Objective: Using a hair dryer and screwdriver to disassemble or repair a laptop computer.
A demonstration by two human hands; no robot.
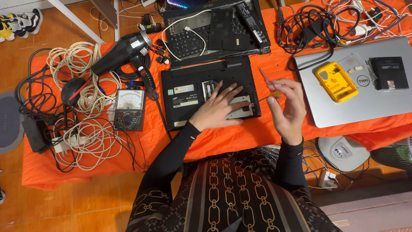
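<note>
The left hand [221, 107] is lying flat and wide on the upturned black laptop [209, 92] in the middle of the orange surface [141, 141], hiding part of its open bay. The right hand [286, 107] is pinching a small screwdriver [267, 81] beside it; the tip is hard to see.

floor [98, 202]: orange tiles | table cloth [240, 141]: orange | light: even
</note>
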